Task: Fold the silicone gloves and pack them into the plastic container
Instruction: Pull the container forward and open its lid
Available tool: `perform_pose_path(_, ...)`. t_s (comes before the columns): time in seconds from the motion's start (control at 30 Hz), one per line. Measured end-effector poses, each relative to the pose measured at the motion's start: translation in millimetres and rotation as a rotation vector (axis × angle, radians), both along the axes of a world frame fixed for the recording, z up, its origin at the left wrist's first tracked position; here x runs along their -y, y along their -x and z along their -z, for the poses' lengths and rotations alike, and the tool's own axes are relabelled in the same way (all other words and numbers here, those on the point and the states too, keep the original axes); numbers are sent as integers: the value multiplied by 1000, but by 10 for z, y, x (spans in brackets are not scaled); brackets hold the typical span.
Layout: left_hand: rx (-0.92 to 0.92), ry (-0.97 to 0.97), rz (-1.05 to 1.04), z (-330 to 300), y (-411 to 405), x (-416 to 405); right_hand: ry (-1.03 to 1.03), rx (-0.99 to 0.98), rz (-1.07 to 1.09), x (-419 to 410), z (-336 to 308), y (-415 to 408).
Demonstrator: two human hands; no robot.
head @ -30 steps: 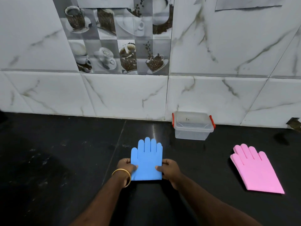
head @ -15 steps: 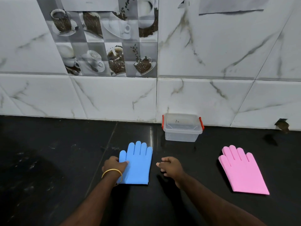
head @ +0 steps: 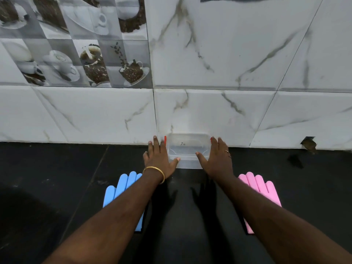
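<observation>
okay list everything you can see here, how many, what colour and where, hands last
plastic container: one, clear with red side clips, lid on, against the wall at centre
blue glove: one, flat on the counter, partly under the left forearm
pink glove: one, flat on the counter, partly under the right forearm
counter: one, black
wall tiles: white marble, coffee-picture tiles upper left
bangle: one, gold, left wrist
left hand: at the container's left side
right hand: at its right side

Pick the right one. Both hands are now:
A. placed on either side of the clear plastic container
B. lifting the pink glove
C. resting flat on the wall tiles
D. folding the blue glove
A: the left hand and right hand flank the plastic container, thumbs on its front, while the blue glove and pink glove lie untouched.
</observation>
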State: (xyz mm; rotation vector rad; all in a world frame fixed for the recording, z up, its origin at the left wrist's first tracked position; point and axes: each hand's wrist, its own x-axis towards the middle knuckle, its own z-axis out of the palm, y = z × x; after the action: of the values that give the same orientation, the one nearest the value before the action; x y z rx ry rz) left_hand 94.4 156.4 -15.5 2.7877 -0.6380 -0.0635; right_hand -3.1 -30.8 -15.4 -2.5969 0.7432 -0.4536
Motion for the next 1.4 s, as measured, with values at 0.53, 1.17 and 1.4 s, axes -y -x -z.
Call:
perform_pose_path(0.53, -94, -159, 37, 167, -547, 538, 37, -158, -74, 378, 366, -731)
perform_pose_path(1.17, -91, -180, 24, 180, 674, -45, 88, -232, -98, -184, 372, 448)
perform_pose_path(1.4, -100, -170, 16, 198, 1034, -243, 125, -254, -105, -389, 361, 805)
